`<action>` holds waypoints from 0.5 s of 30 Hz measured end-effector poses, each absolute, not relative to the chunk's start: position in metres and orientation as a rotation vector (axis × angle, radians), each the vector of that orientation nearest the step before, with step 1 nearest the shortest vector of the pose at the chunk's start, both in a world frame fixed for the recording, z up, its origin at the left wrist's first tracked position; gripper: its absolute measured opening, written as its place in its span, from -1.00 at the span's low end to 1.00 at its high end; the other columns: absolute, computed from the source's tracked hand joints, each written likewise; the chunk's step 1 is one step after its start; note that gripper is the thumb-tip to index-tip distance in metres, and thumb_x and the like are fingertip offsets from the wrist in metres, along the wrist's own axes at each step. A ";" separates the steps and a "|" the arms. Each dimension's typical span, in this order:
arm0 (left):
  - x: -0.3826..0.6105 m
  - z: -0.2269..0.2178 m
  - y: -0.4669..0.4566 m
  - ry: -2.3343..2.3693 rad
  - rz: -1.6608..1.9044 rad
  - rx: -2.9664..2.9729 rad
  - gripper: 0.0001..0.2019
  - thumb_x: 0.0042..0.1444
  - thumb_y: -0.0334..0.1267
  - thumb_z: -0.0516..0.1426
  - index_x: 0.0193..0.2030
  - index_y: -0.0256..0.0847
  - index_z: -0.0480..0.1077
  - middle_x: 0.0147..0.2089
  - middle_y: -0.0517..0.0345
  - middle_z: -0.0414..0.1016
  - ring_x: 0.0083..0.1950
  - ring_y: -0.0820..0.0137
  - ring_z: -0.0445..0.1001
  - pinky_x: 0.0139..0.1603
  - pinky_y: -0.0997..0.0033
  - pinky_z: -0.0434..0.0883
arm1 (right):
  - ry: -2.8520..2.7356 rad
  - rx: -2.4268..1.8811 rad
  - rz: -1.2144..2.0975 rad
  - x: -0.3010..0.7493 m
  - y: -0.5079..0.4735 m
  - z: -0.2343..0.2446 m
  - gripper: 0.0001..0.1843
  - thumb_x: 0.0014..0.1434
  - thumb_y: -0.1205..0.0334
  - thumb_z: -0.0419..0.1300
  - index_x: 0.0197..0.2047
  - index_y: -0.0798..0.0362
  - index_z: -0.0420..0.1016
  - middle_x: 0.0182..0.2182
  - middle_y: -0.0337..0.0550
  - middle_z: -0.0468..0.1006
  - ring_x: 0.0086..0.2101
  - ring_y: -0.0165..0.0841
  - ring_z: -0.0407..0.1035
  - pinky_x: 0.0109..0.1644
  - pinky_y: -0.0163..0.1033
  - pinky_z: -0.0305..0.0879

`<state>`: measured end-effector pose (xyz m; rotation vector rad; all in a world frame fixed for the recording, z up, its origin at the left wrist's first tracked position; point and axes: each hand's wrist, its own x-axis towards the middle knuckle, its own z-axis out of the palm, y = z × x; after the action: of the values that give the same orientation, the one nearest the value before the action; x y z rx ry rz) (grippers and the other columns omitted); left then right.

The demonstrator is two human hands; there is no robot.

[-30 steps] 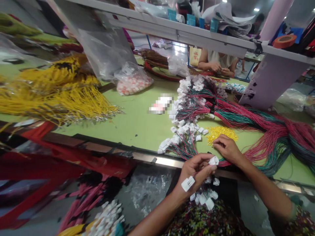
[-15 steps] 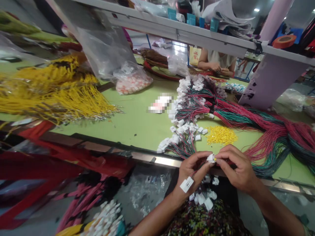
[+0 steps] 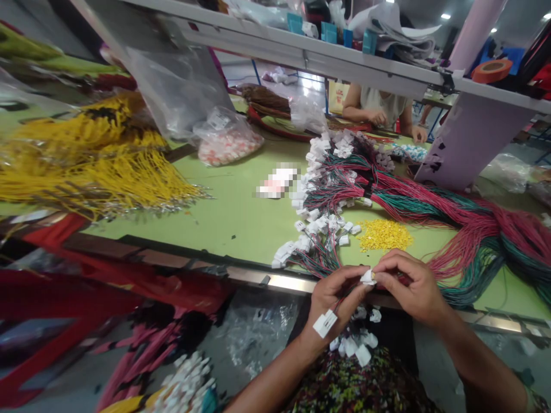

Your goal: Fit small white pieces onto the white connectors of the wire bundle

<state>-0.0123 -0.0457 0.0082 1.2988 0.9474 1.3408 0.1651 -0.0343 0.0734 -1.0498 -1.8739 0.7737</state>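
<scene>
White plastic connector [image 3: 368,277] is pinched between the fingertips of the left hand [image 3: 333,298] and the right hand [image 3: 408,282], with a tiny yellow piece showing at its end. Both hands are held narrowly closed and close together, just over the metal front edge [image 3: 279,281] of the tabletop. A second white connector [image 3: 325,323] is pressed against the heel of the left hand, and thin wires [image 3: 340,304] are gathered in that palm. More connectors [image 3: 353,346] are left hanging below the hands, over patterned clothing [image 3: 357,384].

Just past the right hand, a heap of small yellow pieces [image 3: 384,235] is piled on the green tabletop [image 3: 224,241]. A large bundle of red and green wires [image 3: 465,241] is spread to the right, its white connector ends [image 3: 314,221] massed to the left of the heap. Farther left, a bundle of yellow wires [image 3: 86,178] is laid out, and a clear bag of pinkish parts [image 3: 226,144] is set behind it. Above, a shelf [image 3: 301,51] is loaded with blue boxes [image 3: 330,33] and an orange tape roll [image 3: 491,70]. Beyond it, a co-worker's hand [image 3: 377,117] is seen at the far side of the tabletop.
</scene>
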 end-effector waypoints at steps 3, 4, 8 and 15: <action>-0.012 0.008 -0.046 0.938 1.339 1.297 -0.82 0.11 -0.31 0.32 -0.12 -0.17 0.62 -0.22 0.04 0.70 -0.23 0.33 0.66 -0.17 0.36 0.61 | -1.830 -1.045 0.876 0.166 -0.031 0.073 -0.95 0.27 0.28 0.29 -0.26 0.00 0.59 -0.33 -0.18 0.58 -0.27 -0.33 0.46 -0.16 -0.24 0.42; -0.011 0.008 -0.046 0.935 1.344 1.299 -0.82 0.12 -0.30 0.32 -0.12 -0.17 0.62 -0.22 0.04 0.71 -0.24 0.32 0.66 -0.17 0.36 0.61 | -1.812 -1.052 0.912 0.166 -0.030 0.073 -0.95 0.26 0.26 0.30 -0.26 0.00 0.59 -0.33 -0.17 0.58 -0.27 -0.33 0.47 -0.16 -0.24 0.42; -0.011 0.005 -0.044 0.910 1.366 1.348 -0.82 0.14 -0.30 0.31 -0.11 -0.17 0.62 -0.22 0.04 0.71 -0.25 0.32 0.67 -0.18 0.36 0.61 | -1.634 -1.104 1.153 0.167 -0.028 0.065 -0.89 0.21 0.17 0.35 -0.23 0.01 0.57 -0.34 -0.21 0.59 -0.33 -0.38 0.47 -0.25 -0.31 0.43; -0.008 -0.002 -0.044 0.942 1.380 1.363 -0.82 0.13 -0.26 0.32 -0.12 -0.19 0.63 -0.26 0.03 0.72 -0.31 0.34 0.66 -0.26 0.41 0.61 | -1.424 -1.074 1.440 0.171 -0.019 0.057 -0.77 0.08 0.10 0.46 -0.28 0.02 0.59 -0.38 -0.27 0.57 -0.36 -0.44 0.44 -0.24 -0.36 0.41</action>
<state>-0.0082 -0.0444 -0.0024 1.3632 0.9422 1.3801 0.1708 -0.0192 0.0566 -1.0741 -1.4242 1.4400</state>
